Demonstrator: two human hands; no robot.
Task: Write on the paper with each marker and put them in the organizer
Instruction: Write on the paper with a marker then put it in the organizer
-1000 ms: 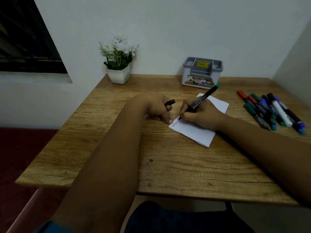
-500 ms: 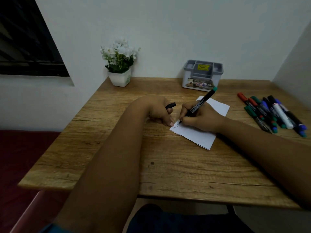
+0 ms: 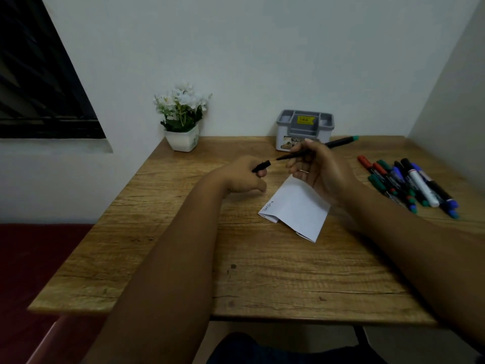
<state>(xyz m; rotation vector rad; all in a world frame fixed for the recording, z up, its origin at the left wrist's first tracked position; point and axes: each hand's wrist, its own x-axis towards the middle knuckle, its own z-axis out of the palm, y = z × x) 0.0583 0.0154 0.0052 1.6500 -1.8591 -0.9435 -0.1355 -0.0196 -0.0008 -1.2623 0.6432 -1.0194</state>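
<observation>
My right hand [image 3: 319, 170] holds an uncapped black marker with a green end [image 3: 338, 143] above the table, its tip pointing left. A short gap separates that tip from the black cap [image 3: 262, 166], which my left hand [image 3: 242, 177] grips. The folded white paper [image 3: 296, 208] lies flat below my right hand, with a short word written near its left edge. The grey organizer [image 3: 304, 128] stands at the back of the wooden table [image 3: 262, 271], against the wall. A pile of several markers [image 3: 409, 183], red, green, blue and black, lies at the right.
A white pot of white flowers [image 3: 182, 119] stands at the table's back left corner. Walls close in the back and the right side. A dark window is at the upper left. A dark red surface lies left of the table.
My right hand lifted the marker off the paper and turned it level, tip toward the cap. My left hand came off the paper's corner. The camera tilted up.
</observation>
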